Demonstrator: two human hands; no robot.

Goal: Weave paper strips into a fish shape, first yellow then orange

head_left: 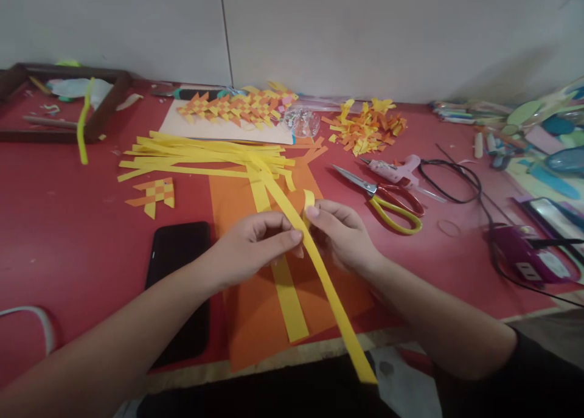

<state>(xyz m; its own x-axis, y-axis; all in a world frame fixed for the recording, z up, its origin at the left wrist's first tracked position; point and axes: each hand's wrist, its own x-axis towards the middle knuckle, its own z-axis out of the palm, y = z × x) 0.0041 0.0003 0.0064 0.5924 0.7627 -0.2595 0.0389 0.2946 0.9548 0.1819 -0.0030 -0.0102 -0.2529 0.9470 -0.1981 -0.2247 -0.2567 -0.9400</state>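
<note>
At the centre of the frame we see matt paper: the yellow strip (328,290) and the orange sheets (249,320). Our red tabletop (91,247) looks smooth, with a soft sheen. Right of centre, the scissors (375,190) pair shiny metal blades with plastic-looking handles. At upper left, we find a dark, wood-like frame (119,92).

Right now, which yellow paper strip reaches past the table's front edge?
The long strip running between the left hand and right hand. Its lower end passes the table edge; those on the orange paper and in the pile do not.
</note>
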